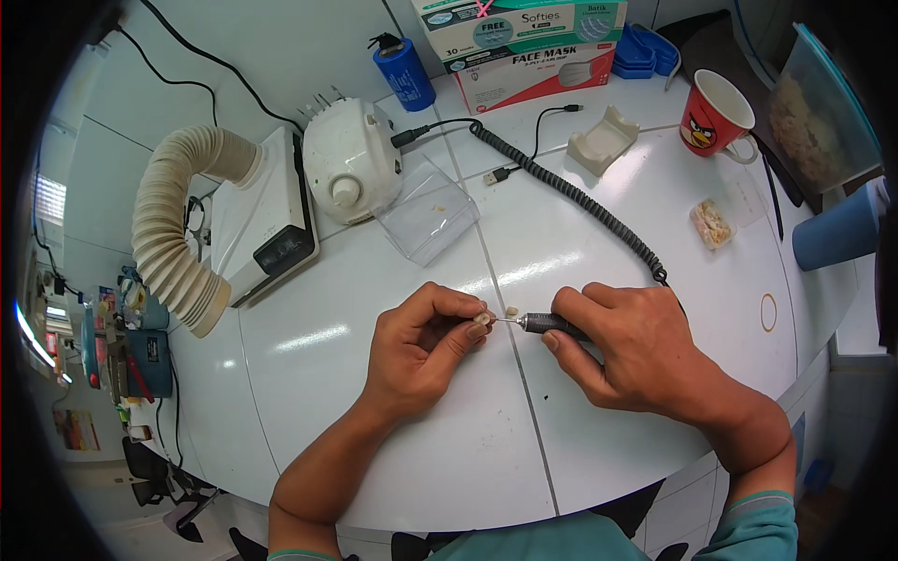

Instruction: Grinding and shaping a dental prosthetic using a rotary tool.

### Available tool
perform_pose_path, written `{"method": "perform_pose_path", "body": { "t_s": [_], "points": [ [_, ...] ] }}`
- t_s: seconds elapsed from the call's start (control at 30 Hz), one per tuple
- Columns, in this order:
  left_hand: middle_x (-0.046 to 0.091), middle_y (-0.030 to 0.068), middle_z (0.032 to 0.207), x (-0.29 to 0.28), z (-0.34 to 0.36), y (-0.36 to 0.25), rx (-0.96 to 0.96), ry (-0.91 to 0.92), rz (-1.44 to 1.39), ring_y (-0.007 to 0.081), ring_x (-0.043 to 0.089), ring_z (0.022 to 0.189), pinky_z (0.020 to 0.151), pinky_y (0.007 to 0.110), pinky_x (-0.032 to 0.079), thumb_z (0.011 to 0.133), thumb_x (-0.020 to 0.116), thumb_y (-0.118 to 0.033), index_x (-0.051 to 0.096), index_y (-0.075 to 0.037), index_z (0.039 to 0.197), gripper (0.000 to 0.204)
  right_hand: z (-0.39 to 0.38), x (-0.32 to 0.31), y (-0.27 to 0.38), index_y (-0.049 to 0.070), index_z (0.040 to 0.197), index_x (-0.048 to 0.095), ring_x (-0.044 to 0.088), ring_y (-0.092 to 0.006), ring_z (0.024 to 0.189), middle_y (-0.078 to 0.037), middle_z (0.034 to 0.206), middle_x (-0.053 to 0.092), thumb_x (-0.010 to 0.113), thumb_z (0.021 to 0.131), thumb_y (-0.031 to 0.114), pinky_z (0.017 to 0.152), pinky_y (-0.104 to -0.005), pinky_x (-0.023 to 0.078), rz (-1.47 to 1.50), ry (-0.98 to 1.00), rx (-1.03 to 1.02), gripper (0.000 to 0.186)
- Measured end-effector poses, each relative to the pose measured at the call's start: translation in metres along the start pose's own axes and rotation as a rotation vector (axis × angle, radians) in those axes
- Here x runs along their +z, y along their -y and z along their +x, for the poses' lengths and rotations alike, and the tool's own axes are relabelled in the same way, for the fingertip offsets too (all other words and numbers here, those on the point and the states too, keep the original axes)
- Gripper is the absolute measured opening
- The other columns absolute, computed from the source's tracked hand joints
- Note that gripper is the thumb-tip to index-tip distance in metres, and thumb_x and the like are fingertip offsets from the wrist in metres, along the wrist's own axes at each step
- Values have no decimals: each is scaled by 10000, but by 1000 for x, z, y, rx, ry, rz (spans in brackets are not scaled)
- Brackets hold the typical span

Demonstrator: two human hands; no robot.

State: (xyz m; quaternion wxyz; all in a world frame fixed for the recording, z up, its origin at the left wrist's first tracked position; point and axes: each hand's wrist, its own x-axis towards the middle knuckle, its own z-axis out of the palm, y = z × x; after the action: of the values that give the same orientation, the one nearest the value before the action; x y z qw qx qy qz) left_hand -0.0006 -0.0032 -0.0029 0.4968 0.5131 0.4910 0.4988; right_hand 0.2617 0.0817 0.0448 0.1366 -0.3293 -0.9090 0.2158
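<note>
Between the thumb and fingertips of my left hand [421,351] is a small pale, tooth-coloured piece [482,319]. My right hand [627,351] grips a dark handpiece [541,323] with a thin metal tip, which points left and meets or nearly meets the piece. A coiled black cord [599,210] runs from the handpiece to a white control unit [351,159]. Another small pale piece [513,311] lies on the white table [449,467] just behind the tip.
A ribbed hose [168,215] arches over a white box [253,243] at left, beside a clear tray [426,210]. Behind are mask boxes [519,65], a blue canister [402,75] and a cream holder [601,140]. At right are a red mug [711,117], small container [711,222] and blue cup [828,234].
</note>
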Motion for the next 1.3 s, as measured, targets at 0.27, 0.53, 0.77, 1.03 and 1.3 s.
{"method": "perform_pose_path", "body": {
  "t_s": [0.27,0.53,0.77,1.03,1.3],
  "points": [
    [773,115,1153,0,0,1,2,-3,2,159,762,1079,961,300,639,1065,716,35,699,38,1185,122,0,1,0,85,1015,677,657,-339,535,-106,689,644,719,1037,308,480,-465,482,-1,-10,5,227],
    [779,106,1129,0,0,0,-14,-1,42,156,764,1058,957,298,636,1059,723,37,709,43,1182,124,0,2,0,100,1012,688,660,-331,540,-98,692,644,729,1033,312,474,-456,485,-23,-9,-8,217],
    [777,105,1134,0,0,1,-4,-2,25,151,760,1059,950,293,632,1056,727,40,709,45,1179,125,0,0,1,103,1004,695,667,-321,548,-91,698,643,742,1025,299,475,-448,488,-21,-17,-3,203],
    [770,104,1130,0,0,0,-12,2,37,144,752,1042,943,287,626,1049,736,42,717,52,1180,132,0,-1,2,109,1015,694,669,-322,553,-91,705,644,747,1026,310,472,-454,485,-43,12,-1,208],
    [766,103,1124,0,0,1,11,4,42,145,747,1038,938,289,622,1047,734,51,722,53,1174,127,-1,1,2,109,1014,695,670,-314,550,-89,702,643,748,1024,307,466,-446,483,-44,-11,0,206]
  ]
}}
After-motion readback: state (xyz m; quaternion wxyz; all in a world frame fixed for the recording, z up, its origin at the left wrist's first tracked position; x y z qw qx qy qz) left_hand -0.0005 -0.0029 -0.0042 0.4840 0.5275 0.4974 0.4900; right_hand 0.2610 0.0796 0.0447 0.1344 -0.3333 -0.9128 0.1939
